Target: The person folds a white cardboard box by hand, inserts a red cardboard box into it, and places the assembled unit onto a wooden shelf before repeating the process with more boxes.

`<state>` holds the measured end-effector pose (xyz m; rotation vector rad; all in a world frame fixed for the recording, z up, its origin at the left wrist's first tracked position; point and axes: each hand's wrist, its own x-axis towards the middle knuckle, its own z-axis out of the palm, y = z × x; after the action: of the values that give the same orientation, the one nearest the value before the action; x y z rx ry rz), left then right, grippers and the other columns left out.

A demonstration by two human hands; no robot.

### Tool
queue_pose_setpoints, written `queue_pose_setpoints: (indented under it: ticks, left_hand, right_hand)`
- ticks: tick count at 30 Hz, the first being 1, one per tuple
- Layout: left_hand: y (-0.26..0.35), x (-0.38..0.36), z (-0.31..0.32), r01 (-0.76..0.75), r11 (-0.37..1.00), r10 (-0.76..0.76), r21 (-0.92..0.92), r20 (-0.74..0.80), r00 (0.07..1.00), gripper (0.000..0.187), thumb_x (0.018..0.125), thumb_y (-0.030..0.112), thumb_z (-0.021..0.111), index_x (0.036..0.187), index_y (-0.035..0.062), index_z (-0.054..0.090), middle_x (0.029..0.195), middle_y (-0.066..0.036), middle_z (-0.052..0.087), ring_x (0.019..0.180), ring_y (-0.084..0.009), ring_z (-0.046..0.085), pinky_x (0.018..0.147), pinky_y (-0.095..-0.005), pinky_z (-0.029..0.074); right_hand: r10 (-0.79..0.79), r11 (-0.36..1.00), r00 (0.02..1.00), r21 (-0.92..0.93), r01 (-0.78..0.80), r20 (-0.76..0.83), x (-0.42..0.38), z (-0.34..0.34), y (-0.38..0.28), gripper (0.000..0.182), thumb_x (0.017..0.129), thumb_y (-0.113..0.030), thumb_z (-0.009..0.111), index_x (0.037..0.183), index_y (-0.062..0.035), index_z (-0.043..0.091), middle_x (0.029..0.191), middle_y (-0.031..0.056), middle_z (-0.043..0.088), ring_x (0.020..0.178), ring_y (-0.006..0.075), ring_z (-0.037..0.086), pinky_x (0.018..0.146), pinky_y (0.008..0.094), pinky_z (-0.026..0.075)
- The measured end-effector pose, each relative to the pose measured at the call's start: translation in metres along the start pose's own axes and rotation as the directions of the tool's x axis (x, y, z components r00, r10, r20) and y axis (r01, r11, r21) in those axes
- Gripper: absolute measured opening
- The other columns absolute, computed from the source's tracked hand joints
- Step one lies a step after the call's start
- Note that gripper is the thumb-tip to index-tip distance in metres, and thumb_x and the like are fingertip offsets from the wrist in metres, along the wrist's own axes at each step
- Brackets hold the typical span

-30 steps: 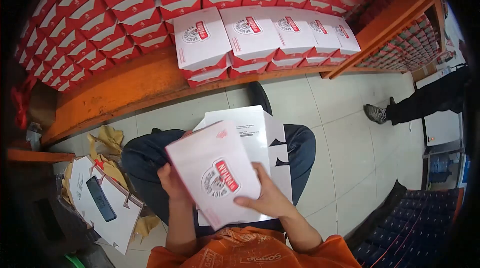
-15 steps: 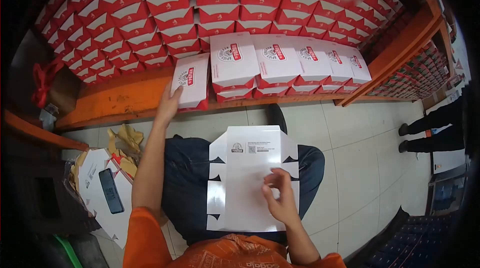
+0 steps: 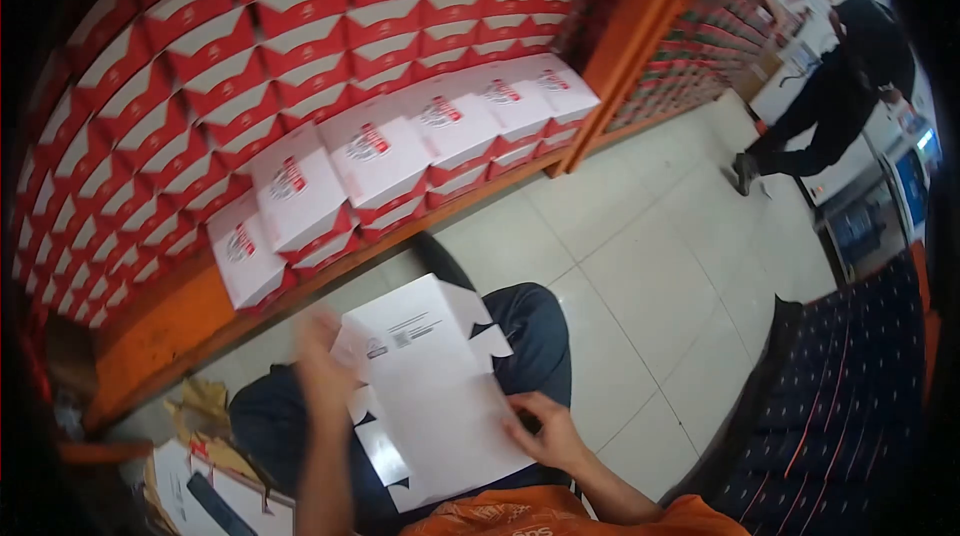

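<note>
An unfolded white box sheet (image 3: 440,406) with dark notches at its sides lies across the person's lap, its printed logo and code near the far edge. My right hand (image 3: 550,433) is at the sheet's right edge, fingers curled; what they grip is unclear. Smeared by motion, my left hand (image 3: 325,361) is beside the sheet's upper left edge. Beyond it, a folded white and red box (image 3: 245,251) stands on the orange shelf (image 3: 165,321), left of a row of stacked white-topped boxes (image 3: 370,161).
Stacked red boxes (image 3: 290,21) fill the shelf's back. A phone (image 3: 220,504) lies on cardboard at the lower left. Dark patterned fabric (image 3: 830,406) is at the right. Another person (image 3: 835,86) in dark clothes stands at the upper right.
The view has turned to the right. My left hand has left the box on the shelf and come back to the sheet. My right hand has moved to the sheet's right edge.
</note>
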<state>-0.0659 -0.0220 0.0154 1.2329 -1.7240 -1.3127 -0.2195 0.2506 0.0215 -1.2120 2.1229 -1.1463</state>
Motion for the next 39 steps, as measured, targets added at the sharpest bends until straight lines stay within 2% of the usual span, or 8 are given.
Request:
queue_pose_setpoints:
  ticks: [3, 11, 20, 23, 27, 30, 34, 39]
  left_hand:
    - [-0.005, -0.122, 0.078, 0.116, 0.993, -0.074, -0.031, 0.6, 0.797, 0.054, 0.086, 0.022, 0.073, 0.125, -0.0041, 0.047, 0.112, -0.016, 0.059, 0.1, -0.0264, 0.06, 0.088, -0.0378, 0.049]
    - [-0.038, -0.126, 0.081, 0.585, 0.746, -0.247, -0.317, 0.684, 0.686, 0.027, 0.091, 0.005, 0.066, 0.115, -0.0066, 0.061, 0.103, -0.011, 0.067, 0.09, -0.0183, 0.066, 0.08, -0.0296, 0.055]
    - [-0.081, -0.122, 0.068, 0.67, 0.596, -0.377, -0.443, 0.582, 0.72, 0.022, 0.097, 0.025, 0.058, 0.099, 0.0042, 0.063, 0.086, -0.006, 0.064, 0.075, -0.0125, 0.059, 0.064, -0.0264, 0.048]
    - [0.004, -0.122, 0.05, 0.31, 0.882, -0.201, -0.355, 0.311, 0.929, 0.049, 0.1, 0.047, 0.046, 0.104, 0.0009, 0.062, 0.097, -0.013, 0.064, 0.082, -0.0249, 0.062, 0.07, -0.036, 0.052]
    - [0.01, -0.12, 0.048, -0.268, 0.96, 0.281, -0.085, 0.327, 0.902, 0.037, 0.097, 0.025, 0.059, 0.116, -0.0051, 0.054, 0.12, -0.021, 0.058, 0.109, -0.0289, 0.057, 0.088, -0.0397, 0.049]
    - [0.067, -0.136, 0.058, 0.107, 0.913, 0.113, -0.393, 0.496, 0.861, 0.026, 0.092, 0.01, 0.061, 0.112, -0.0064, 0.057, 0.118, -0.025, 0.058, 0.105, -0.0361, 0.058, 0.087, -0.0392, 0.049]
    - [0.059, -0.14, 0.077, -0.704, 0.706, 0.598, -0.076, 0.596, 0.536, 0.031, 0.086, 0.0, 0.059, 0.115, -0.0079, 0.051, 0.107, -0.022, 0.061, 0.09, -0.0336, 0.062, 0.079, -0.0381, 0.05]
    - [0.111, -0.152, 0.059, -0.28, 0.897, 0.435, -0.341, 0.572, 0.695, 0.013, 0.086, 0.004, 0.063, 0.094, -0.0061, 0.059, 0.087, -0.015, 0.061, 0.084, -0.0272, 0.061, 0.073, -0.0374, 0.047]
  right_hand:
    - [-0.048, 0.983, 0.975, 0.186, 0.007, 0.218, 0.0, -0.002, 0.002, 0.035, 0.088, -0.018, 0.069, 0.115, 0.0035, 0.062, 0.125, 0.0201, 0.06, 0.096, 0.0285, 0.066, 0.08, 0.0348, 0.054]
    - [0.182, 0.935, 0.869, 0.191, -0.297, 0.46, 0.005, -0.006, -0.001, 0.086, 0.08, -0.035, 0.08, 0.142, -0.0019, 0.03, 0.117, 0.0214, 0.06, 0.104, 0.0275, 0.063, 0.089, 0.0372, 0.051]
    - [0.34, 0.867, 0.897, 0.275, -0.415, 0.282, -0.011, -0.023, 0.048, 0.045, 0.09, -0.013, 0.063, 0.13, -0.0021, 0.044, 0.088, 0.0081, 0.067, 0.074, 0.0148, 0.062, 0.064, 0.0296, 0.051]
    - [-0.306, 0.95, 0.949, 0.041, 0.309, -0.069, -0.024, -0.038, 0.012, 0.04, 0.087, -0.015, 0.065, 0.124, -0.0032, 0.054, 0.112, 0.0138, 0.059, 0.082, 0.0259, 0.065, 0.064, 0.0355, 0.054]
    - [-0.331, 0.938, 0.943, 0.108, 0.329, 0.002, -0.034, -0.059, -0.054, 0.021, 0.086, -0.023, 0.069, 0.101, -0.0076, 0.068, 0.108, 0.0107, 0.063, 0.091, 0.029, 0.065, 0.075, 0.0384, 0.052]
    - [-0.493, 0.865, 0.85, -0.209, 0.456, -0.186, -0.022, -0.055, -0.044, 0.02, 0.089, -0.023, 0.069, 0.1, -0.0058, 0.067, 0.094, 0.0111, 0.062, 0.073, 0.0271, 0.063, 0.057, 0.0323, 0.049]
    - [-0.216, 0.956, 0.961, -0.239, 0.172, -0.173, -0.017, -0.031, -0.048, 0.023, 0.089, -0.013, 0.066, 0.107, 0.001, 0.064, 0.118, 0.0144, 0.054, 0.09, 0.0245, 0.065, 0.069, 0.0327, 0.058]
    - [-0.014, 0.984, 0.995, 0.178, -0.003, 0.098, 0.0, -0.05, -0.049, 0.052, 0.075, -0.035, 0.08, 0.105, -0.0029, 0.053, 0.108, 0.0186, 0.053, 0.096, 0.0343, 0.054, 0.079, 0.0373, 0.047]
